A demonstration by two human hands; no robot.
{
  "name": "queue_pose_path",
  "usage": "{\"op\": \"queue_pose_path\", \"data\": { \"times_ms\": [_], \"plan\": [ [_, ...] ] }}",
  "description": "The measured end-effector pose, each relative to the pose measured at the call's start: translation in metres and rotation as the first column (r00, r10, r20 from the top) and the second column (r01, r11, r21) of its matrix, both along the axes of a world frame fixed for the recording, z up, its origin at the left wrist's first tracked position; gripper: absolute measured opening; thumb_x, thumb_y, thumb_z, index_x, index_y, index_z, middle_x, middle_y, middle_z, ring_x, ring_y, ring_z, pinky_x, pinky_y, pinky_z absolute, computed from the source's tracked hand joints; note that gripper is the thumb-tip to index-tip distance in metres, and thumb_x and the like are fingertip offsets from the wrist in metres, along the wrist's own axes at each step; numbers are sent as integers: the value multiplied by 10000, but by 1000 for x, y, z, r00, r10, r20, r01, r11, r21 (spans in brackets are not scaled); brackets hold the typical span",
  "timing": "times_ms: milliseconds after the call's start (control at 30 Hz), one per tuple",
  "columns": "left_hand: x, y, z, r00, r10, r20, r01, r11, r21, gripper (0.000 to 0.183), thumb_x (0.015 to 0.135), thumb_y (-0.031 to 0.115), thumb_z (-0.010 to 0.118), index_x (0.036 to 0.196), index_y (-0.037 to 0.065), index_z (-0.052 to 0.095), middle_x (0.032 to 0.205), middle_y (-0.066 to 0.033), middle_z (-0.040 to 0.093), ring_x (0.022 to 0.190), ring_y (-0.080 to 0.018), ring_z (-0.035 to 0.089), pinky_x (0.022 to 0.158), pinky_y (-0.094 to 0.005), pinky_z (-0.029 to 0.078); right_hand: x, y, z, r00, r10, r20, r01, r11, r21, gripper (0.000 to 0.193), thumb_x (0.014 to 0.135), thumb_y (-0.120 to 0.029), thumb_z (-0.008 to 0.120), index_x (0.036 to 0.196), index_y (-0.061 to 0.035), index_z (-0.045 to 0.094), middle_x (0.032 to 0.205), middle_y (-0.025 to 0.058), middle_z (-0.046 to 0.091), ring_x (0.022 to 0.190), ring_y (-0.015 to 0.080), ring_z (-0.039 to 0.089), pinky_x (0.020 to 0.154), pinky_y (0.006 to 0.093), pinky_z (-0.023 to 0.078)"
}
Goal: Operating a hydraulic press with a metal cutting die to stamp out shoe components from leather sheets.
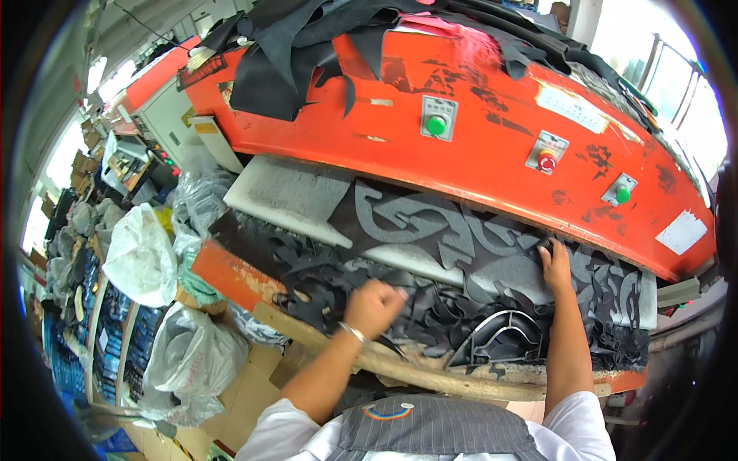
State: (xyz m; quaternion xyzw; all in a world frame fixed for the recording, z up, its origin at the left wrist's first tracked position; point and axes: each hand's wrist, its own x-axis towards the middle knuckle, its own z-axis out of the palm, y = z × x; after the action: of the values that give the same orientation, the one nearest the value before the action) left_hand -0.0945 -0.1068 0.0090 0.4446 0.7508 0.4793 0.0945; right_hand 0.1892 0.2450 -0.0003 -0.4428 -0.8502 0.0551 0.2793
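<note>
A dark leather sheet (pixel 347 217), riddled with curved cut-outs, lies over the pale cutting board (pixel 288 192) under the orange press. My right hand (pixel 556 267) reaches to the sheet's right part, its fingers bent and closed on the dark material there. Over the heap of black leather scraps (pixel 430 319), my left hand (pixel 374 307) is curled into a fist, slightly blurred; whatever it may hold is hidden. A curved metal cutting die (pixel 503 342) sits on the scraps between my forearms, nearer to the right one.
The orange press beam (pixel 323 150) spans the far side, with green buttons (pixel 436 126) and a red knob (pixel 546 161). More dark leather (pixel 269 77) drapes over its top. A wooden rail (pixel 400 369) edges the near side. Plastic bags (pixel 142 250) and shelves stand at left.
</note>
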Motion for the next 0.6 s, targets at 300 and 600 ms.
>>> {"op": "queue_pose_path", "data": {
  "times_ms": [300,600],
  "plan": [
    [-249,63,-26,983,96,-154,-166,819,-549,382,749,376,751,901,32,681,976,-161,674,914,-331,642,804,-414,500,-223,-165,33,966,162,-202,-217,932,-290,440,763,-146,649,1185,-39,589,1109,217,612,1037,363,590,912,425,465],
    [-261,57,-64,983,86,-163,-109,984,-137,242,788,262,714,949,86,672,978,-91,622,948,-299,601,795,-419,488,-389,-229,-24,925,372,-75,-377,925,-52,503,745,-162,693,1207,-24,548,957,204,589,962,371,550,838,444,464]
  ]
}}
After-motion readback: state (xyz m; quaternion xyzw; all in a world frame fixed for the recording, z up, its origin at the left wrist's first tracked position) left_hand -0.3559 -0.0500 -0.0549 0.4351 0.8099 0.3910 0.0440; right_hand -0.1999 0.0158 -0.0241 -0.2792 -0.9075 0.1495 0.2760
